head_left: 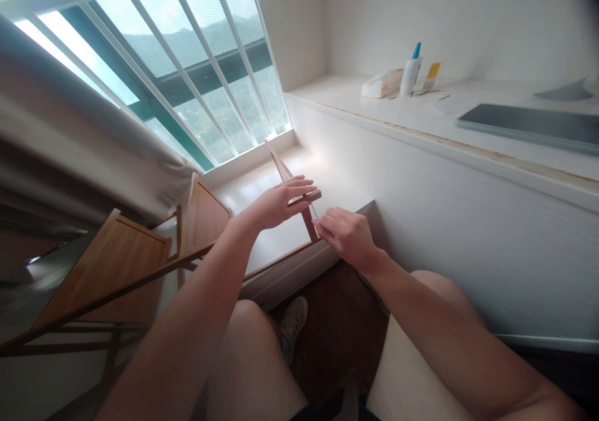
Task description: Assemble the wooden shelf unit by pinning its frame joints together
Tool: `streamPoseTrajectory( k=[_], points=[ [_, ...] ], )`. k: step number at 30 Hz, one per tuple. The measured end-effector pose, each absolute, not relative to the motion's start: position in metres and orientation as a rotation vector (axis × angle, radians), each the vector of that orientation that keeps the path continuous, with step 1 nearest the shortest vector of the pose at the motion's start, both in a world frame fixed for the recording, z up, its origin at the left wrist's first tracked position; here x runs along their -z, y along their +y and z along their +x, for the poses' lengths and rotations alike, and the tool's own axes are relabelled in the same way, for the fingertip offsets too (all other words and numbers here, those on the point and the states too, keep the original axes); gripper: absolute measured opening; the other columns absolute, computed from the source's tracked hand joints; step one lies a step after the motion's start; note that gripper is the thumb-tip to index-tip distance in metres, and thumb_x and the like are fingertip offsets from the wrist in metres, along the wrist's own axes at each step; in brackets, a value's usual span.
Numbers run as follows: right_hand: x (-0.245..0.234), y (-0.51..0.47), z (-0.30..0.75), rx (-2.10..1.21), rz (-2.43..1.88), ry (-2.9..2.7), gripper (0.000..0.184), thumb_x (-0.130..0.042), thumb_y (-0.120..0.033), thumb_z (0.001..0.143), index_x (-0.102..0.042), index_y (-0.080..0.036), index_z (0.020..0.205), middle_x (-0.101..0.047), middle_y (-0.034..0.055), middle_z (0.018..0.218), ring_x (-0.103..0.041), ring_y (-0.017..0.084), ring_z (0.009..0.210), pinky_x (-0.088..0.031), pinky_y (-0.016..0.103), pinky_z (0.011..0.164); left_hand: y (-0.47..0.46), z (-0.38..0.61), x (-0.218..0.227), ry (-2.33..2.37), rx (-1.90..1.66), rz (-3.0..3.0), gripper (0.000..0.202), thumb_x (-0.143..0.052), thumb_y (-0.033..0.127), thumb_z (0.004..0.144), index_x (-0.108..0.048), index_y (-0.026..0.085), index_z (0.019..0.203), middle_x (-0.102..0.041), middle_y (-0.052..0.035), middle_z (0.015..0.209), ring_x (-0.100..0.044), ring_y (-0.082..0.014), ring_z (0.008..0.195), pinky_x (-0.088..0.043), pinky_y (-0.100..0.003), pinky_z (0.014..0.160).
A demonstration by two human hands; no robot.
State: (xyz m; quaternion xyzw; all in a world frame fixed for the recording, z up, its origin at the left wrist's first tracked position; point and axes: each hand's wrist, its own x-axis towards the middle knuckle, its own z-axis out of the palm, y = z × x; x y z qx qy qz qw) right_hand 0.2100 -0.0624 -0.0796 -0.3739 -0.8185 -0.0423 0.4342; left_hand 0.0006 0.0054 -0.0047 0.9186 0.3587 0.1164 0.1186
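Observation:
My left hand reaches forward with its fingers extended along a short brown wooden bar, the bar lying between fingers and thumb. This bar crosses a longer wooden piece that slants up from the white ledge. My right hand is closed in a pinch on a thin metal tool, whose far end meets the wood beside my left thumb. The tool's exact kind is too small to tell. A wooden panel stands tilted behind my left hand.
Wooden folding chairs stand at left beside a curtain. On the white counter are a tissue pack, a white bottle, a yellow-topped item and a dark flat panel. A barred window is ahead.

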Motion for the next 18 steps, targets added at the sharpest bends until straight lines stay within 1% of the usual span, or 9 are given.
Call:
streamPoseTrajectory(
  k=[5,9,14,18],
  points=[
    [0.0852,-0.0606,0.2111,-0.183,-0.941,-1.893,0.033,-0.049,-0.028,0.100,-0.040,-0.022,0.069,-0.045,-0.0022,0.065,-0.040,0.012,0.060,-0.031,0.029,0.062,0.0046,0.0007,0.0048,1.070,-0.330,2.673,0.044,-0.048,0.044,0.098,-0.059,0.028,0.138,-0.051,-0.0037,0.150,-0.037,-0.0239,0.145,-0.035,-0.044,0.119],
    [0.0856,-0.0608,0.2100,-0.336,-0.954,-1.817,0.035,-0.049,-0.030,0.099,-0.034,-0.022,0.068,-0.038,-0.0040,0.062,-0.035,0.012,0.057,-0.029,0.029,0.060,0.0037,0.0012,0.0042,1.076,-0.338,2.665,0.045,-0.048,0.045,0.098,-0.059,0.028,0.138,-0.051,-0.0038,0.150,-0.037,-0.0242,0.145,-0.036,-0.044,0.119],
    [0.0817,-0.0634,0.2080,-0.425,-0.995,-1.784,0.035,-0.049,-0.032,0.098,-0.035,-0.022,0.068,-0.037,-0.0044,0.060,-0.034,0.012,0.056,-0.029,0.028,0.060,0.0034,0.0011,0.0040,1.074,-0.338,2.665,0.045,-0.048,0.045,0.098,-0.059,0.027,0.138,-0.051,-0.0042,0.150,-0.037,-0.0239,0.145,-0.036,-0.044,0.119],
    [0.0784,-0.0646,0.2051,-0.467,-1.011,-1.726,0.036,-0.050,-0.033,0.098,-0.038,-0.021,0.067,-0.036,-0.0049,0.058,-0.034,0.011,0.055,-0.028,0.028,0.058,0.0036,0.0011,0.0042,1.077,-0.337,2.661,0.045,-0.048,0.046,0.098,-0.059,0.029,0.138,-0.051,-0.0037,0.150,-0.037,-0.0249,0.145,-0.036,-0.046,0.118]
  ],
)
